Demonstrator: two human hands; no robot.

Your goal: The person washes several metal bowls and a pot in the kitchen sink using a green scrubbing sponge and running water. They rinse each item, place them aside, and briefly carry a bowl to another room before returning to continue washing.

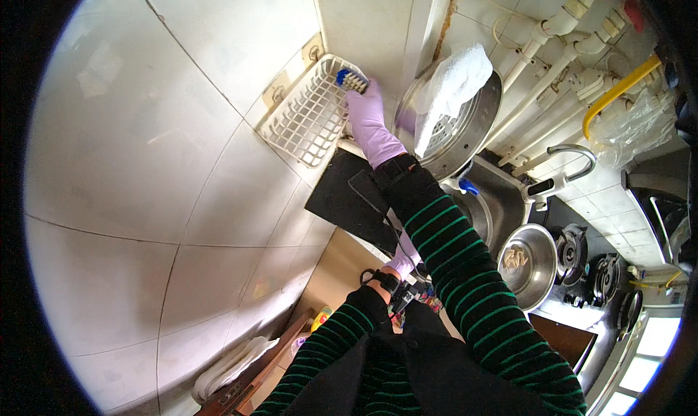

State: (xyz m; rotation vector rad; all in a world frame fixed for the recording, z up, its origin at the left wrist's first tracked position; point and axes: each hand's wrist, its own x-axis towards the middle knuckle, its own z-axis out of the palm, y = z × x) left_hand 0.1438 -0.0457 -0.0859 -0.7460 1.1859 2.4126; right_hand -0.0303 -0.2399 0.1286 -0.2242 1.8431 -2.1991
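My right hand [368,119], in a lilac rubber glove, reaches up to a white plastic wire-style basket [305,122] fixed to the tiled wall. Its fingers grip a scrub brush [353,81] with a blue end and pale bristles, at the basket's far right end. My left hand [402,263], gloved the same way, is low by the black counter [341,195]. The right sleeve covers part of it, so its fingers are hidden. Beside the right wrist stands a large steel steamer pot [485,124] with a white towel [455,80] draped over it.
A sink [507,184] with a faucet [561,182] lies to the right. A steel bowl [537,274] holding a crumpled beige item stands next to gas burners [571,252]. White pipes [537,61] and a yellow hose [616,97] run along the back wall.
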